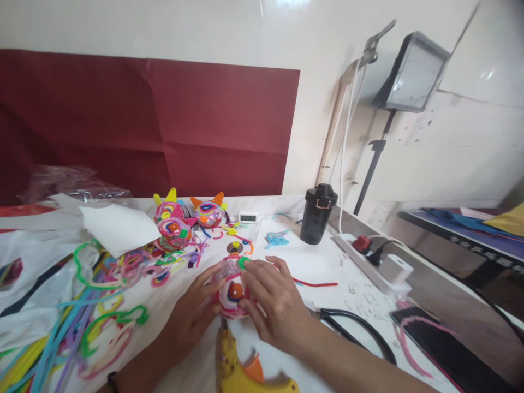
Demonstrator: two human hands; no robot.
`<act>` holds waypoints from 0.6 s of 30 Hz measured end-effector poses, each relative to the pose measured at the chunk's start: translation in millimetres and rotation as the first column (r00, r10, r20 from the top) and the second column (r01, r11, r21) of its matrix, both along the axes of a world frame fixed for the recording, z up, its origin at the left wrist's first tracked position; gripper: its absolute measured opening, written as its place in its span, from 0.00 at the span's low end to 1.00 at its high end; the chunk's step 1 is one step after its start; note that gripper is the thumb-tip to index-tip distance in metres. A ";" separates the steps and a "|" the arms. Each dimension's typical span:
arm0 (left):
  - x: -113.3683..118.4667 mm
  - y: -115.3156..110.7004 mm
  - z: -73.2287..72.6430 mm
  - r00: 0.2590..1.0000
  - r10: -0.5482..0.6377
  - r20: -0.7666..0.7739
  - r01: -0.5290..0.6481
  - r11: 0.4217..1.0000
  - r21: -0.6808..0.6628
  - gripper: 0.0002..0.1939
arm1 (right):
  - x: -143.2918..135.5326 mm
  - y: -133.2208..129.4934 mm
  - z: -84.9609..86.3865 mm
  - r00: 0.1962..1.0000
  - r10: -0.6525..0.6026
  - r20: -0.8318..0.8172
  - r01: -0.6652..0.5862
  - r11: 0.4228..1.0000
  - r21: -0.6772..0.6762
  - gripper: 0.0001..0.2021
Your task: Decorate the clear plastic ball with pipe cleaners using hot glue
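Observation:
A round ball ornament [234,297] covered in coiled pink, white, blue and orange pipe cleaner is on the table between my hands. My left hand [192,308] curls round its left side, and my right hand [272,297] grips it from the right, with fingers near a green spot [243,262] at its top. Just in front lies a yellow glue gun [235,365] with an orange trigger, its nozzle pointing toward the ball. Black-handled scissors [368,327] lie by my right forearm, blades partly hidden. A red pipe cleaner [317,284] rests beyond my right hand.
Similar decorated balls [174,232] stand at the back left. Loose pipe cleaners [61,333] spread over the left side, beside white paper [118,226]. A small digital clock [248,218], black cup [318,214], power strip [376,267] and phone [450,349] occupy the back and right.

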State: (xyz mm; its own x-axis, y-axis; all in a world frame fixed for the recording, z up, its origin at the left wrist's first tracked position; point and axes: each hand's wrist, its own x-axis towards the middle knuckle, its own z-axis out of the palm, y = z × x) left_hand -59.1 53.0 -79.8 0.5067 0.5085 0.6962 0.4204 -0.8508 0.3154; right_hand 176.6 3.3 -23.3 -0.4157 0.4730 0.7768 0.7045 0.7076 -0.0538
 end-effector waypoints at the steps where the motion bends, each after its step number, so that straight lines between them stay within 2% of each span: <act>1: -0.3 0.1 -0.2 1.000 0.001 0.000 -0.001 1.000 -0.002 0.22 | -0.1 -0.2 0.1 1.000 0.003 -0.001 -0.003 1.000 -0.002 0.14; 18: 6.3 -5.6 5.0 1.000 0.011 0.027 -0.010 1.000 -0.018 0.20 | 0.5 -0.9 -1.6 1.000 0.000 0.010 -0.001 0.999 0.035 0.14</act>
